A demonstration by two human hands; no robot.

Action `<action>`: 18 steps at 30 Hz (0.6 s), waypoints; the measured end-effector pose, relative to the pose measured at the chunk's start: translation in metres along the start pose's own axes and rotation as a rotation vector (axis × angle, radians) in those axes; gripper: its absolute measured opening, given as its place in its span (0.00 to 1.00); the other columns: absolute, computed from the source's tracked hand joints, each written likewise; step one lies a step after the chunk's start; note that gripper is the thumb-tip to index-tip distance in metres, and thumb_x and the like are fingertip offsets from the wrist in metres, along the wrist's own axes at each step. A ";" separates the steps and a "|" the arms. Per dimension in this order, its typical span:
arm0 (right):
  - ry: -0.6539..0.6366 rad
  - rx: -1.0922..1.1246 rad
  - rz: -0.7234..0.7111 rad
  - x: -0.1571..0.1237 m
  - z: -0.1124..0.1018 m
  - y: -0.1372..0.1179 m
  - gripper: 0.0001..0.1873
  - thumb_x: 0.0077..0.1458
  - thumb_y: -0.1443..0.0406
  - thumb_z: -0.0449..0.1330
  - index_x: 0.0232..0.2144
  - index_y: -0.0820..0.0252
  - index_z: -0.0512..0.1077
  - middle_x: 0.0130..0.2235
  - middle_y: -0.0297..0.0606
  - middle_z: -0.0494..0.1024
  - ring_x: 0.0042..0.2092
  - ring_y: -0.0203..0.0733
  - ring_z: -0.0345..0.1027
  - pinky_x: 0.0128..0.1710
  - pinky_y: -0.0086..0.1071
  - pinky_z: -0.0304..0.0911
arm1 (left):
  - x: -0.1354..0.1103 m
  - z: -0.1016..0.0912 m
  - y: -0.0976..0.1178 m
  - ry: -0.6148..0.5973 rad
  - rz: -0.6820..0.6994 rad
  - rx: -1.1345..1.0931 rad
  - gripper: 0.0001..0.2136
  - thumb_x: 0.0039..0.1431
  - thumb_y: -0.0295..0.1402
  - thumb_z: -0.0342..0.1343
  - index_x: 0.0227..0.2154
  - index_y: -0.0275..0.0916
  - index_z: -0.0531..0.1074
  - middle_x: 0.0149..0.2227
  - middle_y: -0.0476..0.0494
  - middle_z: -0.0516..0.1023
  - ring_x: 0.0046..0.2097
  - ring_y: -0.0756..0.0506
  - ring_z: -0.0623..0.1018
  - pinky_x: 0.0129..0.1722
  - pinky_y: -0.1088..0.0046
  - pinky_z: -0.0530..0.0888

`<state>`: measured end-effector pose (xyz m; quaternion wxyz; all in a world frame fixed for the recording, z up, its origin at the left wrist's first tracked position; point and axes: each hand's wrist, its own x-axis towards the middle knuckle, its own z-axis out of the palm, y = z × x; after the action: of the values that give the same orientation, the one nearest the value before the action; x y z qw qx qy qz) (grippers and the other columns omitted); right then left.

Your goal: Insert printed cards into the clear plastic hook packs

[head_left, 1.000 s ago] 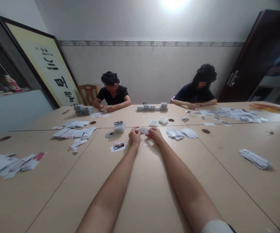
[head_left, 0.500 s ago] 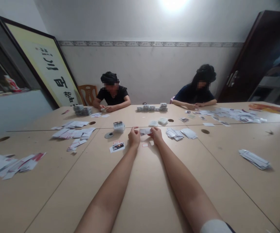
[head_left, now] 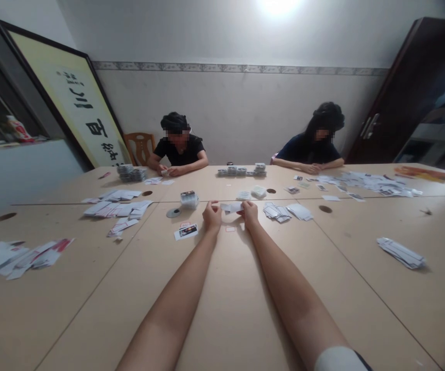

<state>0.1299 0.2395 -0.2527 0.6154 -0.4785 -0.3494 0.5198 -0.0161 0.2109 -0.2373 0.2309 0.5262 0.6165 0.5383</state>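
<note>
Head view – A: What takes up most of it?
B: A pale wooden table [head_left: 230,309], running from the near edge to the far wall. Both bare forearms reach out across it.
A: And next in size?
B: A framed calligraphy panel [head_left: 73,105] leaning on the left wall and a dark door [head_left: 400,93] on the right. Two people sit at the far side, one in a black top [head_left: 180,149], one in a dark blue top [head_left: 309,149], each with their own hands down among their own cards.
A: The loose paper?
B: A spread of white cards [head_left: 116,208] left of centre, a red-and-white heap [head_left: 21,255] at the far left, a fanned stack [head_left: 400,252] on the right and a smaller pile [head_left: 286,211] just beside the right hand.
A: The hands, then?
B: The left hand [head_left: 212,216] and right hand [head_left: 250,214] meet near the table's middle. Between them is a small white card [head_left: 230,207], just over the tabletop. The left fingertips are closed on its left edge, the right fingertips on its right edge. Each hand is otherwise loosely curled.
A: Anything smaller?
B: A printed card [head_left: 186,231] and a grey disc [head_left: 173,213] lie near the left hand, and a tiny label [head_left: 230,229] lies flat under the held card
</note>
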 end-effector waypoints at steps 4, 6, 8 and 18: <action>0.028 -0.007 0.001 0.000 -0.001 -0.001 0.20 0.65 0.58 0.62 0.55 0.60 0.71 0.55 0.44 0.75 0.51 0.48 0.74 0.49 0.47 0.73 | 0.000 0.000 0.000 0.008 -0.011 -0.002 0.17 0.67 0.38 0.59 0.54 0.37 0.71 0.53 0.38 0.76 0.49 0.41 0.79 0.48 0.56 0.79; 0.041 -0.011 0.000 0.000 -0.002 -0.002 0.19 0.65 0.58 0.62 0.55 0.60 0.71 0.55 0.44 0.75 0.51 0.48 0.74 0.49 0.46 0.74 | 0.001 0.000 0.000 0.010 -0.015 -0.002 0.17 0.67 0.38 0.59 0.54 0.37 0.71 0.53 0.38 0.76 0.49 0.41 0.79 0.49 0.56 0.79; 0.052 -0.015 -0.001 0.000 -0.002 -0.003 0.19 0.65 0.58 0.62 0.55 0.60 0.71 0.55 0.44 0.75 0.51 0.48 0.74 0.49 0.46 0.74 | 0.001 0.000 0.000 0.010 -0.018 -0.004 0.17 0.67 0.38 0.59 0.54 0.37 0.71 0.53 0.38 0.76 0.49 0.41 0.79 0.49 0.56 0.79; 0.074 -0.035 -0.017 -0.002 -0.004 -0.004 0.19 0.65 0.58 0.62 0.55 0.59 0.71 0.55 0.44 0.75 0.51 0.47 0.74 0.49 0.46 0.74 | 0.002 0.002 -0.002 0.042 -0.056 -0.020 0.17 0.67 0.38 0.59 0.55 0.36 0.71 0.53 0.38 0.76 0.49 0.41 0.79 0.48 0.57 0.79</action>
<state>0.1348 0.2369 -0.2497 0.6237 -0.5052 -0.3394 0.4905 -0.0156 0.2137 -0.2394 0.2378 0.4952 0.6303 0.5486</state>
